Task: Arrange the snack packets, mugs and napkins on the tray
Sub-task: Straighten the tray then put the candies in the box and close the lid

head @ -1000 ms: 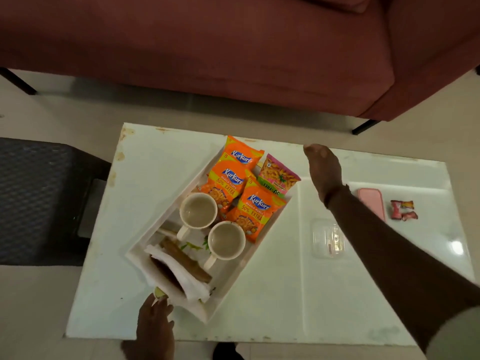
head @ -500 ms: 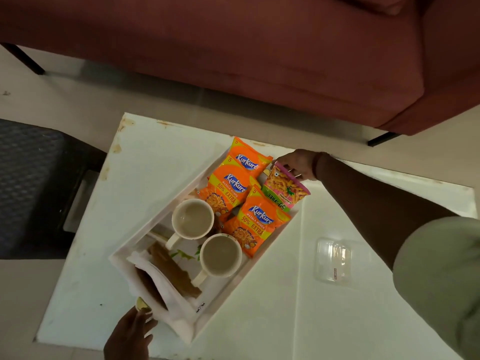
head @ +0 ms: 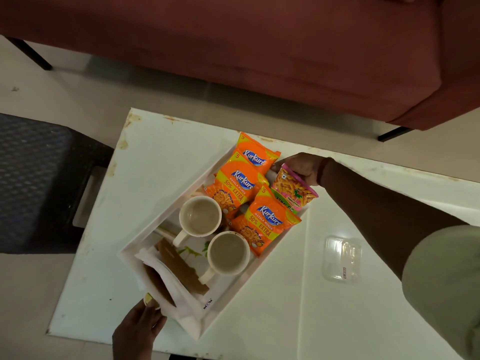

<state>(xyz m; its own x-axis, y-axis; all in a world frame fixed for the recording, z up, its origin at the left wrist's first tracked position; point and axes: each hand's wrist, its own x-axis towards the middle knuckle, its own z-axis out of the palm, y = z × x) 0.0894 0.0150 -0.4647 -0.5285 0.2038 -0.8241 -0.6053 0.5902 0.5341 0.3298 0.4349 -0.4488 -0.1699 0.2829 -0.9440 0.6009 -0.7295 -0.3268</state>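
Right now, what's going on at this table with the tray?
A person is setting up a white tray on a white table. Their right hand is at the tray's far corner, by the pink snack packet that lies beside three orange packets. Their left hand is at the tray's near corner, by the white napkins. Two mugs holding a pale drink stand in the middle. A clear plastic container sits off the tray.

The tray [head: 228, 294] sits skewed on the table [head: 161, 162]. Inside it, three snack packets [head: 244, 183] fill the 1 o'clock end, a fourth packet [head: 293, 189] at their 3 o'clock. Two mugs [head: 200, 216] occupy the middle; napkins [head: 171, 279] lie at 7 o'clock. A clear box [head: 341, 258] rests on the table at the tray's 3 o'clock.
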